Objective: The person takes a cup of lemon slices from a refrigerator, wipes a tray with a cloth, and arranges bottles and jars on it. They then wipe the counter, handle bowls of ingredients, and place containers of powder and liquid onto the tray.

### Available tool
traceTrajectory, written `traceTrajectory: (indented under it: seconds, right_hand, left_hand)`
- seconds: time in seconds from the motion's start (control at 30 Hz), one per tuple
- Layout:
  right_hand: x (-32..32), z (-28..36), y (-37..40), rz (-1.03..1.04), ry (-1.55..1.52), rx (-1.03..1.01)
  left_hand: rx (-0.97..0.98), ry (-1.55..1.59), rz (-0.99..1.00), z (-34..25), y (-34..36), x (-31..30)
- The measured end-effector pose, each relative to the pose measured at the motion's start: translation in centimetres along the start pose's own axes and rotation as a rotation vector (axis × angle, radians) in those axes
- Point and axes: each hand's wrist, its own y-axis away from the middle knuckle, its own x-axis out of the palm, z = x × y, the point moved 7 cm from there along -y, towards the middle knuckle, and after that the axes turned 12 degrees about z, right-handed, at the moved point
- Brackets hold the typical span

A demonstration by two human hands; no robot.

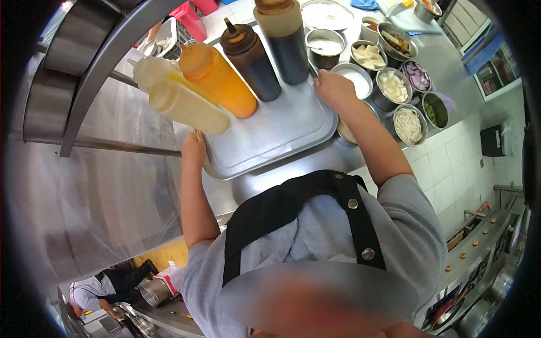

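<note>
A metal tray [276, 138] lies on the steel counter in front of me. My left hand [193, 147] is closed on its left edge, and my right hand [333, 87] grips the right edge. Several squeeze bottles stand on the tray: a pale cream one [191, 110] nearest my left hand, an orange one [222, 81], a dark brown one [253, 65] and a taller dark one [284, 48] close to my right hand. Behind the cream bottle, a yellowish bottle [147, 73] is partly hidden. My fingertips are mostly out of sight at the tray's rim.
Right of the tray, metal containers hold white strips [408, 125], white pieces [393, 85], sliced purple onion [417, 75] and chopped greens [434, 107]. A steel rack [93, 73] rises at left. Another person [96, 293] is at lower left. A stove [479, 248] stands at right.
</note>
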Motion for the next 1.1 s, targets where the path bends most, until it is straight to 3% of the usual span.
traceTrajectory:
  seconds: [0.17, 0.33, 0.43, 0.53, 0.63, 0.73, 0.83, 0.97, 1.1]
  right_hand:
    - [0.0, -0.2, 0.8, 0.010, -0.029, -0.010]
    - [0.6, -0.5, 0.8, 0.075, -0.056, -0.020]
    - [-0.2, 0.0, 2.7, -0.074, -0.063, -0.003]
    - [-3.1, 1.6, 7.9, -0.340, -0.072, -0.234]
    - [-2.3, 0.9, 11.3, -0.095, -0.436, -0.458]
    - [3.7, -0.2, 13.0, 0.663, -0.888, -0.444]
    - [7.8, -2.3, 13.8, 0.860, -0.859, -0.419]
    - [9.5, -4.9, 14.5, 0.863, -1.007, -0.323]
    - [8.8, -7.7, 15.0, 0.774, -0.835, -0.412]
  left_hand:
    - [0.061, 0.111, -0.013, 0.6, 0.1, 0.7]
    - [0.000, 0.271, 0.040, 1.2, 0.6, 1.0]
    - [-0.125, 0.651, 0.153, 2.2, 1.2, 2.3]
    - [-0.195, 1.019, 0.248, 3.9, 2.5, 4.6]
    - [-0.225, 1.138, 0.325, 2.5, 5.3, 5.1]
    - [-0.245, 1.178, 0.387, 2.8, 7.0, 6.1]
    - [-0.250, 1.313, 0.304, 2.9, 8.7, 7.0]
    - [-0.202, 1.616, 0.150, 0.5, 11.1, 8.1]
    - [-0.048, 1.936, 0.020, -2.6, 12.3, 10.1]
